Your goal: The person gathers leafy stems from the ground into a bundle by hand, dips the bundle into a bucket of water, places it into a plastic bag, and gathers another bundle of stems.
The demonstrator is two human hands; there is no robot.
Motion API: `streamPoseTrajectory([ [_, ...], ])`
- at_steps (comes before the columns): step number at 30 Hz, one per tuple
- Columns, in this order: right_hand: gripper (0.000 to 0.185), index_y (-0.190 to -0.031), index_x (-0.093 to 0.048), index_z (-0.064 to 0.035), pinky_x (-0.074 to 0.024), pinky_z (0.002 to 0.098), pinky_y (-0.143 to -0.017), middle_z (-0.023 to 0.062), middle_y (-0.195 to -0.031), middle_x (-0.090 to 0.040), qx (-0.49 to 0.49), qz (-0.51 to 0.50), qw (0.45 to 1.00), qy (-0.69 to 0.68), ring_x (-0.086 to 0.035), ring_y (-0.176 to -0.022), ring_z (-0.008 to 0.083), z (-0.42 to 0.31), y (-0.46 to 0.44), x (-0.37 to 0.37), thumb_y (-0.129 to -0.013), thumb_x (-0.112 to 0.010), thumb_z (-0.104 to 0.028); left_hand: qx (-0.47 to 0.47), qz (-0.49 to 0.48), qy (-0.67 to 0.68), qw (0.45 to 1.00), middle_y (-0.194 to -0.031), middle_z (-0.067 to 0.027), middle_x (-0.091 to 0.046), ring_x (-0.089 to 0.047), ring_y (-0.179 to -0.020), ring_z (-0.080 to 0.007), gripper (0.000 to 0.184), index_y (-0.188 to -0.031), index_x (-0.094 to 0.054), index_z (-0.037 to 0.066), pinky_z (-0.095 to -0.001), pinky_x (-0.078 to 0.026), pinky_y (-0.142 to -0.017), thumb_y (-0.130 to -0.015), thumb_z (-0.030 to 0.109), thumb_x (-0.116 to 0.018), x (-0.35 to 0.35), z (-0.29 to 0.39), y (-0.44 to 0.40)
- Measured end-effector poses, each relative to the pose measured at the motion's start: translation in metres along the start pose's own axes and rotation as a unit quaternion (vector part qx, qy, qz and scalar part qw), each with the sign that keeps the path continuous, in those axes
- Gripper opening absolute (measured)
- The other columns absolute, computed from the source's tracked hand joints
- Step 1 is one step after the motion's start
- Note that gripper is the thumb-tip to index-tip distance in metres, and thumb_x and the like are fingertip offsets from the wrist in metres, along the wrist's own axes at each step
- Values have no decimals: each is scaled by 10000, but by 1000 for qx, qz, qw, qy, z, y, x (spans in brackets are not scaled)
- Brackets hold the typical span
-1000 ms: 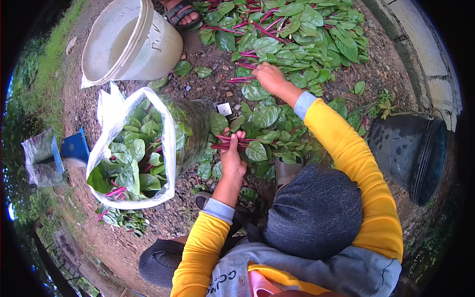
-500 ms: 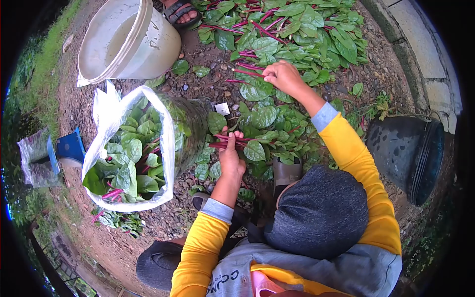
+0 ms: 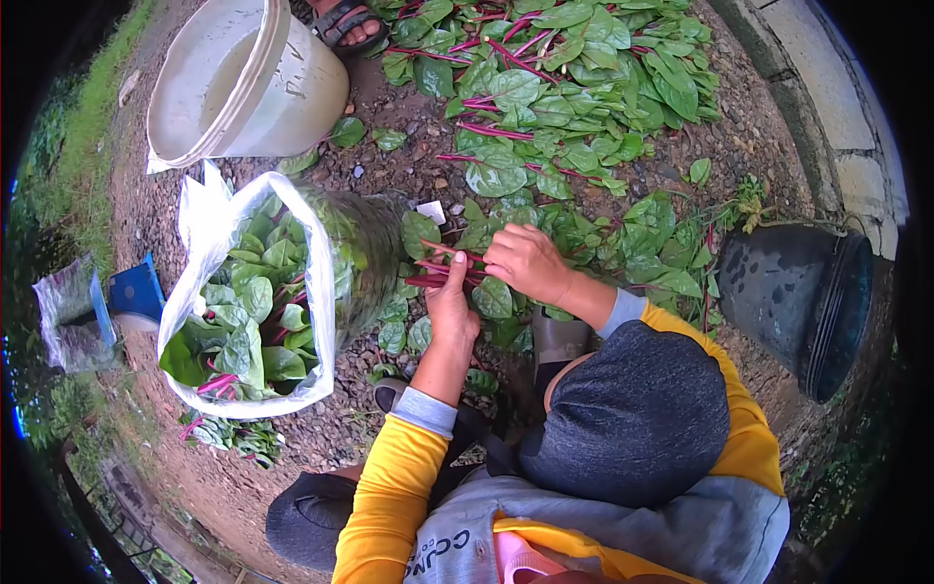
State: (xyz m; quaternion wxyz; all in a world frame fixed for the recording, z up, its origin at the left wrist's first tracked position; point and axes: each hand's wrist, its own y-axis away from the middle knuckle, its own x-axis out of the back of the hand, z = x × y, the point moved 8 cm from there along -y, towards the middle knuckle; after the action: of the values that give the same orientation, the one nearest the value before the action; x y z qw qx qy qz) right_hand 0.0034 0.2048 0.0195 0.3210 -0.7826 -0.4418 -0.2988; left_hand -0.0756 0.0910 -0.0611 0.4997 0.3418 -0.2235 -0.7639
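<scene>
My left hand is closed around a small bunch of red-stemmed leafy greens, with the thumb across the stems and the cut ends pointing left. Right beside it, my right hand pinches another red-stemmed stalk, laid over the bunch; its leafy part is hidden behind the hand. Loose greens of the same kind lie spread on the gravel ahead, and more lie under both hands. Left of my hands stands a clear plastic bag, filled with such greens.
A whitish bucket lies tilted at upper left, close to a sandaled foot. On the right, a dark bucket rests on its side. A small white card and a blue object are on the ground. A concrete edge borders the right.
My right hand has come down and toward me from the spread greens, bringing a stalk to the bunch. My left hand stays nearly in place, holding the stems.
</scene>
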Motion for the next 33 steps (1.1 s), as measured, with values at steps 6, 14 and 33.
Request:
streamPoseTrajectory([
  [6,187,-822,-655,-86,-450,354,-703,33,-833,-588,0,-99,989,-106,-538,-775,232,15,-4,-10,-681,-723,-188,-13,1,-14,1000,-1092,-28,-570,-541,-955,-130,456,-1239,-491,48,-294,-418,-869,-820,58,-669,3,-2,-3],
  [14,160,-837,-679,-93,-441,372,-804,28,-863,-624,-12,-159,973,-169,-539,-856,249,32,-33,-15,-696,-702,-165,-17,-31,-33,999,-1097,-39,-561,-538,-971,-130,437,-1222,-486,32,-292,-422,-886,-826,71,-667,-10,0,2],
  [33,89,-634,-646,-72,-493,425,-629,131,-672,-635,-207,-420,876,120,-625,-660,317,140,-5,52,-680,-595,-128,-5,8,-39,999,-950,8,-587,-539,-866,-102,201,-1017,-570,88,-275,-418,-819,-847,133,-667,15,-16,-6],
])
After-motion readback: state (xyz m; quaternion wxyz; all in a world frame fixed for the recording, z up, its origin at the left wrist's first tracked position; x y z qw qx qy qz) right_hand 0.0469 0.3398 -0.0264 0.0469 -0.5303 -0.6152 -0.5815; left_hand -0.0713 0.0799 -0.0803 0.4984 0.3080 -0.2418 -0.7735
